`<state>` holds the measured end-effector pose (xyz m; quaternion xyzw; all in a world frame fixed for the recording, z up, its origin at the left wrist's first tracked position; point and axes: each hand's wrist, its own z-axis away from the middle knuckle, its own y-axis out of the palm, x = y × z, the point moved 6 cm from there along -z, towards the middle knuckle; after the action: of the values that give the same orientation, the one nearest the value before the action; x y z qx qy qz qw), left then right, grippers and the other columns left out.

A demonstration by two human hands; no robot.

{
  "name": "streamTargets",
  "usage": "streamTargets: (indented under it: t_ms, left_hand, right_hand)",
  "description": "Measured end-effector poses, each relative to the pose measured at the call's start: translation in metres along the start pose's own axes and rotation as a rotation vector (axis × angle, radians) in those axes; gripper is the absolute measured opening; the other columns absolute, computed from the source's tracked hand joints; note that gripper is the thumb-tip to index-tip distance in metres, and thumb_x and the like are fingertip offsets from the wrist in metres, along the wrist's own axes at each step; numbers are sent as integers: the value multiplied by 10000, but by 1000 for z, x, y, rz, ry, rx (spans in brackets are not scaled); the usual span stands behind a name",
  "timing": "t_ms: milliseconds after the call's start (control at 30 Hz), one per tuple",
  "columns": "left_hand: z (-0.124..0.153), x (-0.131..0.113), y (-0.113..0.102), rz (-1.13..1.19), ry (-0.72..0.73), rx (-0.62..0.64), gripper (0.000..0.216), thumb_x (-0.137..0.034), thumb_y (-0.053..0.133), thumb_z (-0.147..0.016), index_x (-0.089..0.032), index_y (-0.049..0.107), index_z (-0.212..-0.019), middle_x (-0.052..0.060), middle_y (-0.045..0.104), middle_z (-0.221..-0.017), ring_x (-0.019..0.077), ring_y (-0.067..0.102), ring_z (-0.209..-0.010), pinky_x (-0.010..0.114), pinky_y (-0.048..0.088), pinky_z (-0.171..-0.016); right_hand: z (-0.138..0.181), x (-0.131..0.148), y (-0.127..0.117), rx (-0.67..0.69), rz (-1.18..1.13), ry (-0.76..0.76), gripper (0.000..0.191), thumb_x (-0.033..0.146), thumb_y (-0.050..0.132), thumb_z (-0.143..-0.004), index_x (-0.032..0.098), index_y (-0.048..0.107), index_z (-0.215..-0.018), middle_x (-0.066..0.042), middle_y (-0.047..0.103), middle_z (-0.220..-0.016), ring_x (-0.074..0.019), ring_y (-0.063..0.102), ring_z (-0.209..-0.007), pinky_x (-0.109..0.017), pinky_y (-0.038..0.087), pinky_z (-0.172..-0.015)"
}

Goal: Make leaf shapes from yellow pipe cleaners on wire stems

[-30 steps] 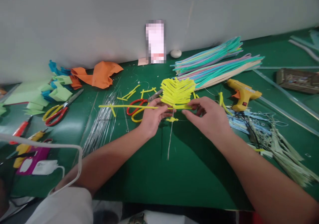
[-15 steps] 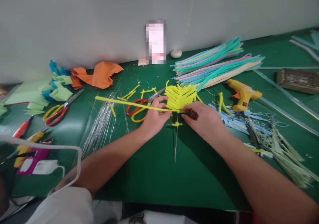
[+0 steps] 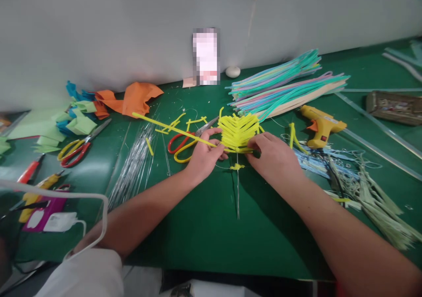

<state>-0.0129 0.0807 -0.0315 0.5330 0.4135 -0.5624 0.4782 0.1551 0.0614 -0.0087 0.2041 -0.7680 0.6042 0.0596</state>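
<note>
A long yellow pipe cleaner point(image 3: 168, 127) slants up to the left from my left hand point(image 3: 205, 159), whose fingers pinch it beside a leaf shape. That leaf shape point(image 3: 239, 132) is made of yellow pipe cleaner pieces set in a V pattern on a thin wire stem point(image 3: 238, 198). A small yellow twist point(image 3: 236, 167) sits lower on the stem. At the leaf's lower right, my right hand point(image 3: 275, 154) is closed on the short end of the same pipe cleaner; its fingertips are partly hidden. Scissors with red and yellow handles point(image 3: 178, 144) lie just behind my left hand.
Pipe cleaner bundles point(image 3: 286, 90) lie at the back, near a phone point(image 3: 206, 55). A yellow glue gun point(image 3: 321, 123) rests at right by blue and green strands. Thin wires point(image 3: 135, 160), a second pair of scissors point(image 3: 77, 149) and crumpled paper point(image 3: 138, 99) are at left.
The pipe cleaner's far end has swung upward and slightly right, so it slants more steeply. The leaf and stem have shifted slightly right, and my right hand a little right too.
</note>
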Motion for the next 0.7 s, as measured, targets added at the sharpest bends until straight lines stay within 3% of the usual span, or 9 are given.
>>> streamTargets:
  t_ms: [167, 300, 467, 600, 700]
  left_hand:
    - [-1, 2, 0, 30, -6, -6, 428, -166, 614, -808, -192, 441, -1198, -38, 612, -681, 103, 620, -516, 230, 492, -523]
    - [-1, 3, -1, 13, -6, -11, 432, -179, 618, -813, -191, 439, -1206, -27, 623, -695, 106, 622, -516, 229, 484, -517]
    - [1, -1, -3, -127, 17, -21, 376, -183, 577, -846, -187, 460, -1203, -29, 590, -699, 108, 600, -536, 238, 472, -514]
    - [4, -16, -8, -491, 252, -59, 282, -168, 576, -853, -193, 542, -1131, -39, 521, -695, 99, 530, -567, 252, 447, -556]
    - [6, -25, -9, -749, 454, -93, 192, -141, 579, -838, -188, 583, -1025, -11, 553, -754, 126, 553, -664, 290, 479, -660]
  right_hand:
    - [2, 4, 1, 19, 34, -22, 48, 211, 621, -764, 210, 591, -727, -61, 641, -785, -240, 595, -746, -340, 374, -616]
    - [4, 8, 3, 54, 49, -82, 79, 221, 600, -800, 190, 664, -768, -77, 650, -807, -244, 608, -773, -349, 386, -648]
    - [2, 10, 7, 82, 53, -131, 162, 203, 554, -826, 186, 693, -743, -80, 635, -792, -230, 598, -766, -350, 382, -654]
    - [1, 13, 1, 0, 13, -143, 110, 179, 575, -786, 172, 665, -723, -84, 650, -808, -236, 589, -799, -350, 391, -675]
    - [1, 17, -5, -58, 14, -197, 84, 172, 585, -778, 174, 653, -729, -89, 667, -868, -245, 580, -833, -354, 389, -695]
